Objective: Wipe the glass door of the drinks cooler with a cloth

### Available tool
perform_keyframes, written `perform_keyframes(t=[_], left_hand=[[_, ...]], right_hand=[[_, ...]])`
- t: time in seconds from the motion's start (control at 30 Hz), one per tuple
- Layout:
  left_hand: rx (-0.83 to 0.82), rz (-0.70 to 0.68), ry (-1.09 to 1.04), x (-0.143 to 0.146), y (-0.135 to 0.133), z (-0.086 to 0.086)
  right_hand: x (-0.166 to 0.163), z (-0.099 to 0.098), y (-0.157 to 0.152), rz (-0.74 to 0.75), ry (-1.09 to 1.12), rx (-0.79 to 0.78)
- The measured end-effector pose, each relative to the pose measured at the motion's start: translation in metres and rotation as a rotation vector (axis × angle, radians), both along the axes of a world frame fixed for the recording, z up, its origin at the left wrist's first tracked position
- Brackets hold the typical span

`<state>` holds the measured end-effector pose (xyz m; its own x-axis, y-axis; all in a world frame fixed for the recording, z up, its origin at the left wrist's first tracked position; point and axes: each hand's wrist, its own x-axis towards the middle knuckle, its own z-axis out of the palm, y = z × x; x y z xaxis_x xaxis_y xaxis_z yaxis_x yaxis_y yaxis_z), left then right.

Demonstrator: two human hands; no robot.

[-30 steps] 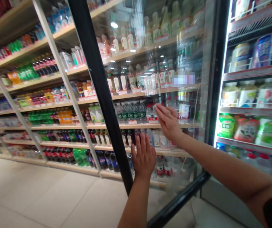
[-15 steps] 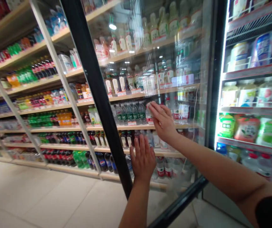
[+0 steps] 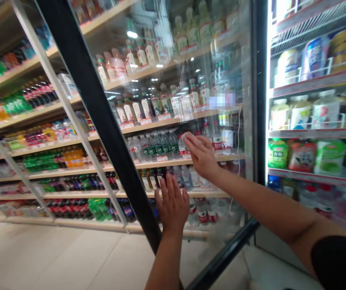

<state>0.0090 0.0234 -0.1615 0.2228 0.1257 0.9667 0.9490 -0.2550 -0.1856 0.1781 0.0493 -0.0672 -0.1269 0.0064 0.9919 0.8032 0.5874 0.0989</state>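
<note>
A glass door (image 3: 179,76) in a black frame (image 3: 100,108) stands swung open before me. My left hand (image 3: 172,205) lies flat on the lower part of the pane near the frame, its fingers stretched out. Higher and further right, my right hand (image 3: 202,155) presses against the glass. A small piece of pale cloth (image 3: 186,136) shows at its fingertips; most of it is hidden beneath the hand, and whether it is cloth or paper is hard to tell. Reflected lights and faint streaks show on the pane.
Through the glass, bottles (image 3: 157,143) stand in rows on wooden shelves (image 3: 173,162). More drink shelves (image 3: 52,151) run along the left. At the right, a lit cooler (image 3: 314,133) holds bottles and pouches. Pale floor tiles (image 3: 54,257) lie below.
The view has turned slightly right, so shelves, door and cooler sit further left. Both hands remain on the glass, the right one with the pale cloth still under its fingers.
</note>
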Motion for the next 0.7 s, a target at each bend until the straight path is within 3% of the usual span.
perform_keyframes(t=[0.1, 0.17, 0.37, 0.43, 0.53, 0.6, 0.7], left_hand=[[0.012, -0.006, 0.009, -0.001, 0.0, 0.001], [0.016, -0.005, 0.013, -0.001, 0.0, 0.001], [0.018, -0.007, 0.004, -0.002, 0.005, -0.001], [0.026, 0.0, 0.011, -0.002, 0.006, -0.001], [0.027, 0.009, 0.011, -0.002, 0.006, -0.001], [0.022, 0.016, 0.015, -0.002, 0.006, -0.001], [0.01, 0.011, 0.008, -0.002, 0.007, -0.001]], right_hand=[[0.002, -0.047, -0.007, 0.062, -0.195, -0.026], [0.008, -0.063, -0.009, 0.089, -0.254, -0.065], [0.041, -0.018, 0.01, 0.021, 0.074, -0.043], [0.051, -0.03, 0.012, 0.01, 0.09, -0.035], [0.062, -0.077, 0.007, -0.005, -0.004, -0.068], [0.069, -0.097, 0.004, 0.005, -0.085, -0.128], [0.08, -0.083, 0.008, -0.009, -0.062, -0.168]])
